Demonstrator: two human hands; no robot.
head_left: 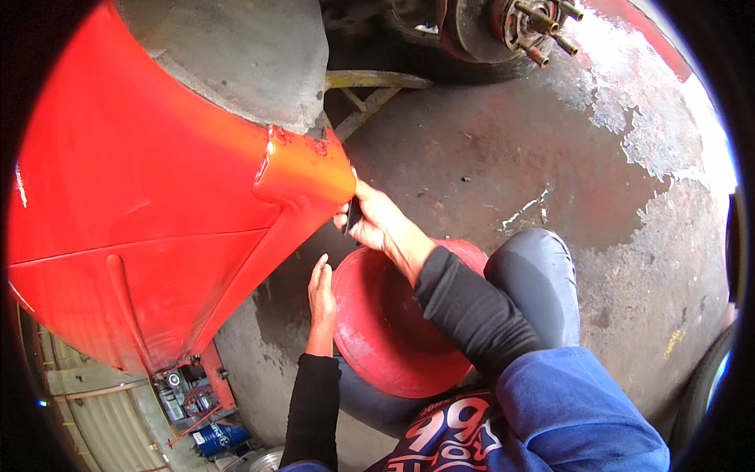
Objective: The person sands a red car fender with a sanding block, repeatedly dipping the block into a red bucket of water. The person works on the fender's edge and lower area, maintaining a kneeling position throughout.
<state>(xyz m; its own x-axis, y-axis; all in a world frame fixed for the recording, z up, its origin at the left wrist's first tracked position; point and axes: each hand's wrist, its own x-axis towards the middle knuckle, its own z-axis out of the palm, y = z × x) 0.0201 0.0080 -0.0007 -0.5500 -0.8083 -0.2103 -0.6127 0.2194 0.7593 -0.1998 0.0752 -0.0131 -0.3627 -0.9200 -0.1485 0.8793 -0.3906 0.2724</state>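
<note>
My right hand (379,219) is closed around a small flat black pad (353,214), its fingers at the edge of a glossy red car body panel (141,189). That edge sits below the wheel arch and looks orange in the light. The pad's exact kind is hard to make out, and the palm hides part of it. Lower down, my left hand (321,295) has its fingers stretched out with nothing in them. It is beside the rim of a round red basin (366,346), which lies between my legs, partly covered by my right forearm.
A bare wheel hub (535,27) with protruding studs is at the top. A yellowish metal stand (370,82) shows under the car. Stained grey floor (487,157) spreads to the right, with a tyre (700,385) at the edge. A blue can (220,438) and machinery (187,391) lie lower left.
</note>
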